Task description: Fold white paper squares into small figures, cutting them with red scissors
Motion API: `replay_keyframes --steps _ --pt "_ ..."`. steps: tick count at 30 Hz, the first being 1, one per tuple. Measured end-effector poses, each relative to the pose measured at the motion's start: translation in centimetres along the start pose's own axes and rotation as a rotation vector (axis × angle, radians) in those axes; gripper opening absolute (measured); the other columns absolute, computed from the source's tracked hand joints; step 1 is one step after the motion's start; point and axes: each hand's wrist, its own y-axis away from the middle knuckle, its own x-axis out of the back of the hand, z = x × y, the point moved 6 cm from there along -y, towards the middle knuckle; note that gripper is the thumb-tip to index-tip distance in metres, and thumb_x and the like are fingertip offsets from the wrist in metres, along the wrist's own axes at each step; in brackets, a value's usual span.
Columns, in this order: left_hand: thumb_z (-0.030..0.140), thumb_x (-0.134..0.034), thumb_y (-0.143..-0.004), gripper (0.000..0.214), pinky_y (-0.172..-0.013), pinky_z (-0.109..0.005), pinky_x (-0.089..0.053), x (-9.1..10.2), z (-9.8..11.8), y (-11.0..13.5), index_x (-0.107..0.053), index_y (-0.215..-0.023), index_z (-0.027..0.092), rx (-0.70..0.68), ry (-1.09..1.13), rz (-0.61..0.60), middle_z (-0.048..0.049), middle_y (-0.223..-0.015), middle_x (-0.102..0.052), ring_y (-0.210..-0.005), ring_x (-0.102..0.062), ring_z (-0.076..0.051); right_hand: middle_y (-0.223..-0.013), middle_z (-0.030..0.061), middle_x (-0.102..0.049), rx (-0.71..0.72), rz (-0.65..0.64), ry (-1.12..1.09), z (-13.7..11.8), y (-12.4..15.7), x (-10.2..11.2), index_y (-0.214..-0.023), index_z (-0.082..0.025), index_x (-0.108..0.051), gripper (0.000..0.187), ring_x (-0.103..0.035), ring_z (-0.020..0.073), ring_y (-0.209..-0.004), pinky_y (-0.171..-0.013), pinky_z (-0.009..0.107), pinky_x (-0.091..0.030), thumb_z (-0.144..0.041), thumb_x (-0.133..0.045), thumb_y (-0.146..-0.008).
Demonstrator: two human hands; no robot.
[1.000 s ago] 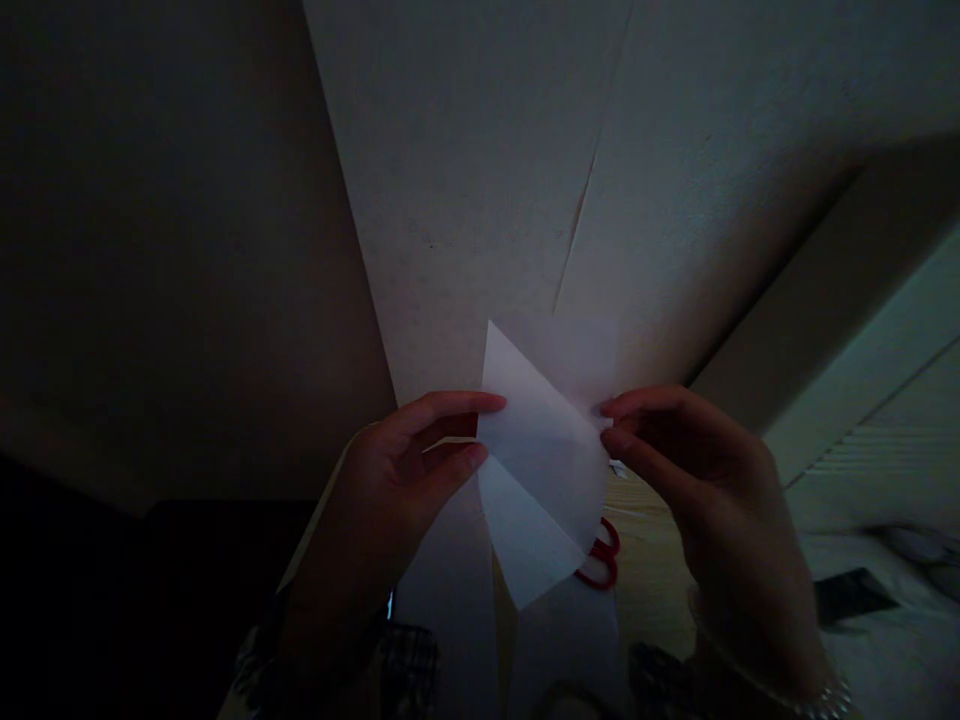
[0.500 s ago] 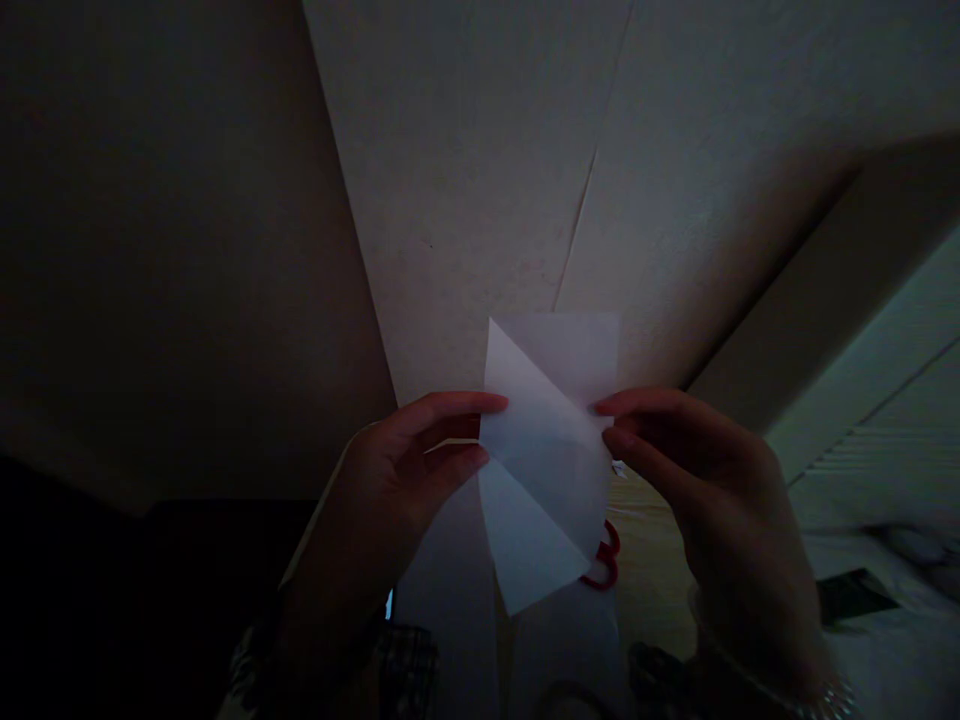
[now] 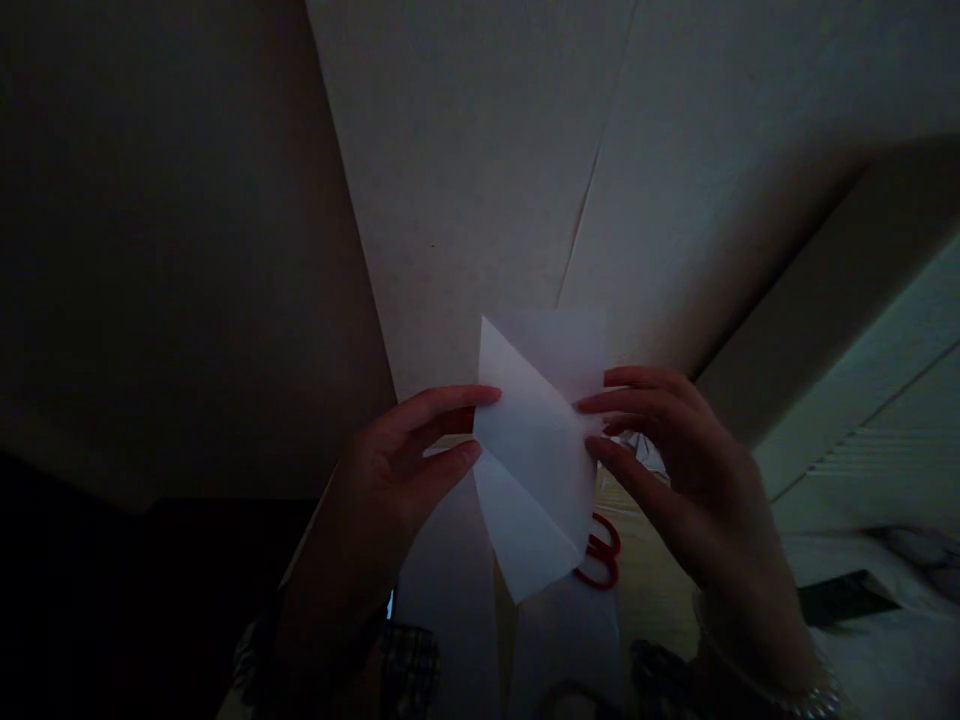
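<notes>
Step in hand, as I read it: handling a folded paper (image 3: 536, 440), held up over the desk (image 3: 645, 555), with a diagonal fold edge running from its upper left corner down to the right. My left hand (image 3: 409, 455) has its grip nearly closed on the left edge, index finger on the near face, thumb just below. My right hand (image 3: 690, 460) has the right edge, index and thumb tips a bit apart on the near face, another finger apparently behind; grip looks light.

Next move, my judgement: calls for keeping both edges steady and fingertip pressure even, so the fold doesn't slip or wrinkle. Poor light makes the creases hard to judge.

Red scissors handles (image 3: 604, 552) stick out past the paper's lower right edge; pale sheets (image 3: 450, 610) lie below. Dark packet (image 3: 855, 598) well off to the right. No brand, label or writing I can read anywhere.
</notes>
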Motion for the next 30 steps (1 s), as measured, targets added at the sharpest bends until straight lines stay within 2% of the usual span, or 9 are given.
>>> replay_keyframes --steps 2,4,10,15,21,25,30 --pt "0.014 -0.079 -0.077 0.02 -0.064 -0.018 -0.058 0.0 -0.1 -0.1 -0.08 -0.095 0.024 -0.004 0.036 -0.003 -0.0016 -0.094 -0.082 -0.079 -0.075 -0.015 -0.131 0.0046 -0.058 0.077 -0.009 0.114 -0.2 0.0 0.2 -0.107 -0.03 -0.071 0.021 -0.054 0.0248 -0.128 -0.107 0.041 -0.047 -0.017 -0.07 -0.09" --pt "0.014 -0.079 -0.077 0.02 -0.062 -0.017 -0.057 0.1 -0.2 -0.2 -0.08 -0.095 0.025 -0.006 0.069 0.0 -0.0008 -0.092 -0.081 -0.076 -0.075 -0.014 -0.143 0.0046 -0.05 0.147 -0.055 0.195 -0.3 0.1 0.3 -0.113 -0.032 -0.07 0.026 -0.046 0.0275 -0.137 -0.112 0.045 -0.044 -0.019 -0.069 -0.091" --pt "0.014 -0.077 -0.077 0.023 -0.061 -0.017 -0.056 0.6 -0.1 -0.2 -0.08 -0.097 0.024 -0.001 0.018 0.099 -0.0021 -0.094 -0.082 -0.081 -0.074 -0.015 -0.164 -0.006 -0.027 0.285 -0.237 0.305 -0.2 1.0 0.5 -0.128 -0.042 -0.063 0.041 -0.028 0.0266 -0.152 -0.12 0.048 -0.036 -0.018 -0.061 -0.095" --pt "0.013 -0.079 -0.075 0.024 -0.055 -0.016 -0.055 0.5 -0.3 -0.1 -0.08 -0.096 0.026 0.042 0.075 0.091 0.0006 -0.086 -0.08 -0.067 -0.072 -0.012 -0.166 -0.0103 -0.026 0.308 -0.27 0.298 -0.4 1.3 0.6 -0.125 -0.045 -0.066 0.037 -0.03 0.0302 -0.152 -0.122 0.051 -0.036 -0.026 -0.066 -0.094" --pt "0.014 -0.081 -0.073 0.026 -0.061 -0.017 -0.057 0.5 -0.4 -0.2 -0.08 -0.096 0.025 0.022 0.079 0.089 -0.0002 -0.086 -0.08 -0.074 -0.073 -0.013 -0.167 -0.0172 -0.026 0.372 -0.282 0.257 -0.9 1.3 0.6 -0.114 -0.047 -0.074 0.028 -0.033 0.0317 -0.151 -0.124 0.049 -0.032 -0.03 -0.068 -0.092" --pt "0.015 -0.079 -0.074 0.028 -0.057 -0.018 -0.055 0.5 -0.4 -0.2 -0.079 -0.1 0.025 0.016 0.049 0.065 -0.0003 -0.086 -0.08 -0.069 -0.073 -0.014 -0.165 -0.0154 -0.031 0.35 -0.269 0.233 -1.0 1.2 0.6 -0.11 -0.047 -0.076 0.022 -0.035 0.0337 -0.149 -0.124 0.052 -0.031 -0.036 -0.066 -0.093" --pt "0.016 -0.078 -0.077 0.032 -0.059 -0.022 -0.057 0.4 -0.4 -0.1 -0.076 -0.107 0.024 0.044 0.04 0.04 -0.0017 -0.089 -0.08 -0.07 -0.074 -0.016 -0.164 -0.0172 -0.028 0.355 -0.286 0.226 -1.3 1.3 0.5 -0.107 -0.044 -0.075 0.018 -0.033 0.0298 -0.149 -0.125 0.043 -0.029 -0.039 -0.064 -0.094"
